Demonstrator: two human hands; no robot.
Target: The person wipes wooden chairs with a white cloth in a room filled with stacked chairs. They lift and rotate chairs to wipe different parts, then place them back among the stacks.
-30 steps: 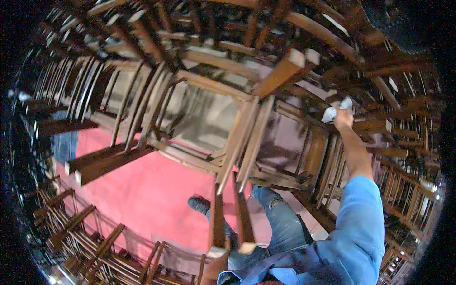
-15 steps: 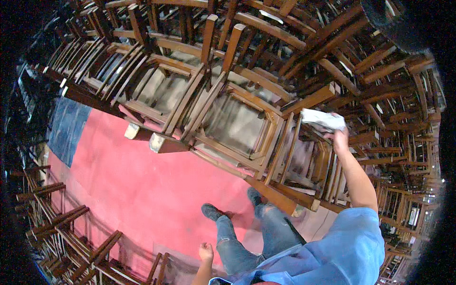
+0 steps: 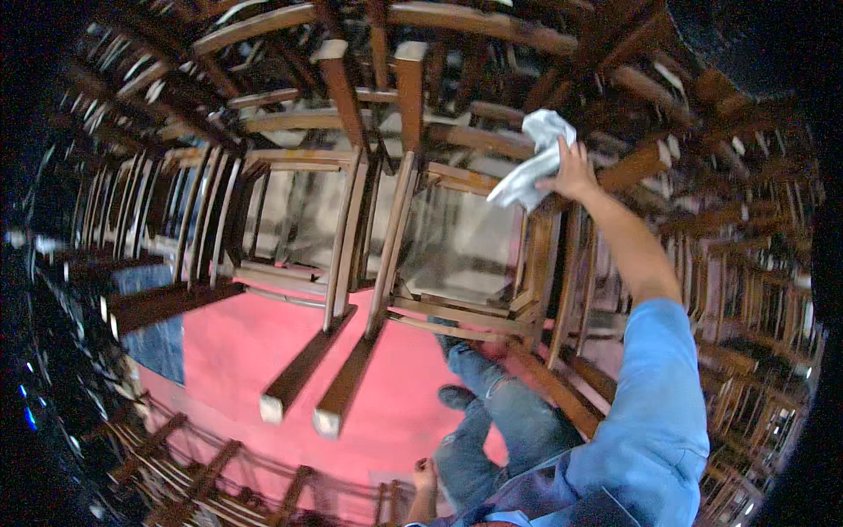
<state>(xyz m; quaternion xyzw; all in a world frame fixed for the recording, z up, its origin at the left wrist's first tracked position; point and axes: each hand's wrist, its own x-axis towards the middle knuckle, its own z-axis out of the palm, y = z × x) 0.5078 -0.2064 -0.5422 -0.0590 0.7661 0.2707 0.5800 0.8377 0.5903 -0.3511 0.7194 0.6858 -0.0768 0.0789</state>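
My right hand [image 3: 574, 172] is closed on a white cloth [image 3: 529, 176], its loose folds hanging to the left. The arm reaches forward over a wooden chair frame [image 3: 457, 307], and the cloth hangs at the frame's far right corner; whether it touches the wood I cannot tell. Low in the view, beside my thigh, my left hand [image 3: 424, 476] is small, with its fingers curled in and nothing visible in them. Left of the nearest frame lies another wooden chair frame [image 3: 285, 274] with a pale panel showing through it.
Chair legs [image 3: 294, 378] with pale ends jut over the pink floor [image 3: 237, 351]. Dense stacks of wooden chairs [image 3: 492, 31] rise at the back and right. More chair frames [image 3: 211, 474] stand at the lower left, and a dark blue floor patch [image 3: 154, 342] lies left.
My right hand has carried the cloth up and to the left, from the right-hand chair frame to the middle one. The view has turned and my legs have shifted; my left hand stays low.
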